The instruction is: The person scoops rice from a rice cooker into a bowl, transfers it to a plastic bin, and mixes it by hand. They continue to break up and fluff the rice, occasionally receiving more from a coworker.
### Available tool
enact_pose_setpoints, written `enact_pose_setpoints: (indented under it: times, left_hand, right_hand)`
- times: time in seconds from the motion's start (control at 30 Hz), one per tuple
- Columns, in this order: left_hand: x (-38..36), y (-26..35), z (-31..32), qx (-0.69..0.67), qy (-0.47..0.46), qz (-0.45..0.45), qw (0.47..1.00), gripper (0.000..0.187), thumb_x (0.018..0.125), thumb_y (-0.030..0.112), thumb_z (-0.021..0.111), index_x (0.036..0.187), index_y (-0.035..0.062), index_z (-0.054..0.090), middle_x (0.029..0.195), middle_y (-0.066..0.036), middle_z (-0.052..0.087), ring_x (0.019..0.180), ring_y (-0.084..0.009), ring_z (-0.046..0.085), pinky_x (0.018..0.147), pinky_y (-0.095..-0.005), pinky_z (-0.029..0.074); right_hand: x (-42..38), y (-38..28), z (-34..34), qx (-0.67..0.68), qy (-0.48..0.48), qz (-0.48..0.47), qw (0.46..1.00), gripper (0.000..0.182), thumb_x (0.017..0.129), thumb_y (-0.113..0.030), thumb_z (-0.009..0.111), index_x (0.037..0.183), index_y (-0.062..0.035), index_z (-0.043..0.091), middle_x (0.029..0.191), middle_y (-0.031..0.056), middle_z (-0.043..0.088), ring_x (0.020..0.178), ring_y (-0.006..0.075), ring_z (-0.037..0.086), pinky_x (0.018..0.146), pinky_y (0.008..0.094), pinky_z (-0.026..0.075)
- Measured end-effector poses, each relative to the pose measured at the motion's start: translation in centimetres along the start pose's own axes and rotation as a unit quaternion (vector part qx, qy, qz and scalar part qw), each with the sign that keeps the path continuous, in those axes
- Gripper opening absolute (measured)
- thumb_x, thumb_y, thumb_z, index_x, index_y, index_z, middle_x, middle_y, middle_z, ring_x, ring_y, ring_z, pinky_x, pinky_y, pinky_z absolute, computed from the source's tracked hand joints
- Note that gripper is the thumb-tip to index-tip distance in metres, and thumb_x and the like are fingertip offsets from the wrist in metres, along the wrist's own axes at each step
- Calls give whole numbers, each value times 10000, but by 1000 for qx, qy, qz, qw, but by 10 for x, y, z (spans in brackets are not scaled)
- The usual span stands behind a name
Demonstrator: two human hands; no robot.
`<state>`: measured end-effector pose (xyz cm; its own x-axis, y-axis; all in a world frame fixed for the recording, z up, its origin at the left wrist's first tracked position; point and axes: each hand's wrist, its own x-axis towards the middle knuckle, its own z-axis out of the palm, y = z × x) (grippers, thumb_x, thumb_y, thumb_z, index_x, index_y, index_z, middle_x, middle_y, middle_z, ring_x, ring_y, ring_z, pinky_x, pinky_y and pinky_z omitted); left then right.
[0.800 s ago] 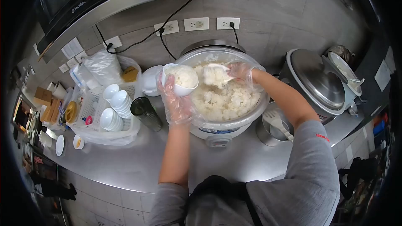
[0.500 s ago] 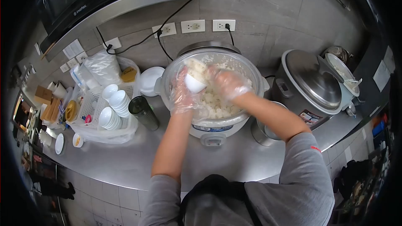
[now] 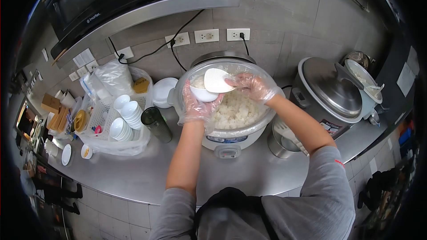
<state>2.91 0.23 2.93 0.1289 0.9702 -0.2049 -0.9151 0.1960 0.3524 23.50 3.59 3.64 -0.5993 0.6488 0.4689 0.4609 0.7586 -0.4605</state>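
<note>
Over the open rice cooker (image 3: 227, 139), my left hand (image 3: 197, 109), in a clear plastic glove, holds a small white bowl (image 3: 204, 95) with rice in it. My right hand (image 3: 255, 86), gloved too, grips a white rice paddle (image 3: 218, 80). The paddle's broad blade lies over the top of the bowl and covers part of the rice there. Below both hands, cooked rice (image 3: 238, 111) fills the cooker, which has a clear plastic liner around its rim.
To the left stand a dark tumbler (image 3: 156, 125), a white basket (image 3: 100, 126) with stacked bowls (image 3: 130, 112), and white plates (image 3: 163, 90). On the right are a metal pot (image 3: 280, 144) with a slotted utensil and a second, lidded cooker (image 3: 331, 86). Power cords (image 3: 178, 58) run along the wall.
The paddle, blurred and loaded with rice before, now lies flat over the bowl. The bowl, tilted earlier, is more level. My right hand has turned and shifted slightly right.
</note>
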Motion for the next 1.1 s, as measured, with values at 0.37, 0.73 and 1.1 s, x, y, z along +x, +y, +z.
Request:
enact_pose_setpoints:
  times: [0.37, 0.73, 1.1]
  left_hand:
    - [-3, 2, -9, 64, -107, -49, 991, 630, 822, 603, 411, 1290, 183, 436, 1277, -106, 487, 1156, -346, 468, 799, -534, 456]
    - [-7, -4, -5, 137, -67, -23, 988, 598, 814, 532, 463, 1251, 123, 459, 1269, -133, 498, 1145, -353, 484, 842, -577, 411]
    - [12, -8, -26, 141, -69, 130, 979, 627, 750, 382, 682, 1261, 167, 389, 1217, -90, 493, 1095, -305, 511, 839, -570, 423]
  right_hand:
    - [33, 11, 2, 62, 22, 104, 992, 428, 846, -50, 530, 1246, -201, 534, 1182, 145, 574, 1025, 275, 574, 908, 361, 451]
    - [10, -9, -41, -28, -66, 105, 992, 365, 859, -111, 530, 1222, -143, 548, 1108, 129, 617, 975, 282, 598, 871, 352, 461]
    - [-15, -65, 41, -80, 11, 211, 974, 260, 893, -200, 439, 1096, -64, 527, 880, 211, 618, 845, 364, 607, 759, 436, 473]
